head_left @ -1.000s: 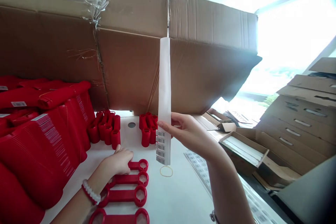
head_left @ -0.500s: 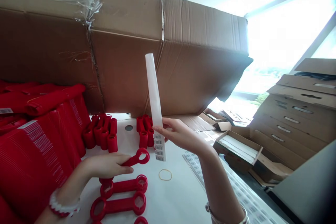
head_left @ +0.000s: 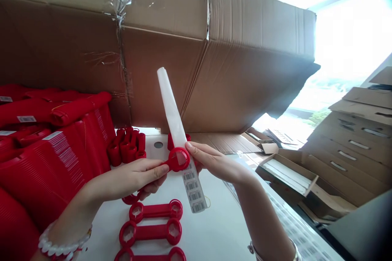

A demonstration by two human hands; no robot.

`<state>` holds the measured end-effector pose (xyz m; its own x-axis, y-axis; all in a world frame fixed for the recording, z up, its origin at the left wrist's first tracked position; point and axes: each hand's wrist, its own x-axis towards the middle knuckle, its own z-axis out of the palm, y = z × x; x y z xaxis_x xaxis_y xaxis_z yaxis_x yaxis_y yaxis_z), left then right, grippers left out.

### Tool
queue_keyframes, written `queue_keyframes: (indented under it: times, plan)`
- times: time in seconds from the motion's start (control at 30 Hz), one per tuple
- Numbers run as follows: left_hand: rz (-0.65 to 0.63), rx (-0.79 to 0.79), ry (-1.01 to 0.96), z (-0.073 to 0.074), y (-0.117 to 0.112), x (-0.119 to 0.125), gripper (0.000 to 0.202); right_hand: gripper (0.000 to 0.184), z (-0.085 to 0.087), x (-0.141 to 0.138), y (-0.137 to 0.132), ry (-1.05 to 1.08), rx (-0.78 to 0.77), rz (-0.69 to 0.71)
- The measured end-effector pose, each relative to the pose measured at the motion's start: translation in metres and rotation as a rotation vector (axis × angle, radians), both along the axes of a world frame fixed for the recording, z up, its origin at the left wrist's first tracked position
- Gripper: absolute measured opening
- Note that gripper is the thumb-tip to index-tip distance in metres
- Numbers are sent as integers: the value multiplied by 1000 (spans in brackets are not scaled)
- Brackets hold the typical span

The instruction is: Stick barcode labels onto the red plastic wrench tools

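Now in the left hand: a red plastic double-ring wrench (head_left: 178, 159), clamped by its shaft in the left hand (head_left: 128, 179), its upper ring pressed against the sleeve.
Right hand: the right hand (head_left: 216, 164) pinches a translucent white plastic sleeve (head_left: 171, 116) just beside that ring; both hands are close together.
Sleeve: tilted, its tip to the upper left, at the middle of the frame, with a white barcode label strip (head_left: 193, 191) hanging from its lower end.
Left wrist: a white bead bracelet (head_left: 63, 248).
Lower middle: more red plastic double-ring wrenches (head_left: 154, 212) lie in a row on a white table (head_left: 101, 244).
Left side: large stacks of red ribbed plastic parts (head_left: 52, 159) and a cluster of short red pieces (head_left: 127, 149).
Overhead: a brown cardboard carton (head_left: 165, 61).
Right side: an open cardboard tray of white strips (head_left: 284, 175) beside stacked flat cartons (head_left: 346, 147).
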<state>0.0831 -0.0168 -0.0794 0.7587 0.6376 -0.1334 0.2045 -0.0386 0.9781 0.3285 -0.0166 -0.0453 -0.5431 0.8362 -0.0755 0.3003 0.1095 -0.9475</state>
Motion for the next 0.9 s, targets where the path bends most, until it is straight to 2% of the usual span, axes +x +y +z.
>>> queue_keyframes:
  times: [0.1,0.17,0.27,0.37,0.5,0.7,0.83,0.9]
  plan:
    - [90,59,86,6,-3,-2,45,62,1,-5,-2,-9,27,47]
    - [152,117,181,10,-6,-3,45,64,0,-9,-3,-53,100,54]
    - [223,174,284,14,-11,-2,41,55,-2,-15,-4,-104,203,26]
    - [250,198,318,14,-13,-1,40,43,-8,-22,-4,-102,226,-5]
    - [260,199,307,14,-15,0,44,40,-14,-28,-3,-108,227,-33]
    - [281,88,301,16,-20,-4,59,41,-16,-26,0,-88,216,-58]
    - [316,184,273,15,-19,-11,60,40,-15,-25,0,-78,223,-80]
    - [367,317,221,16,-19,-11,48,43,-14,-26,0,-76,239,-113]
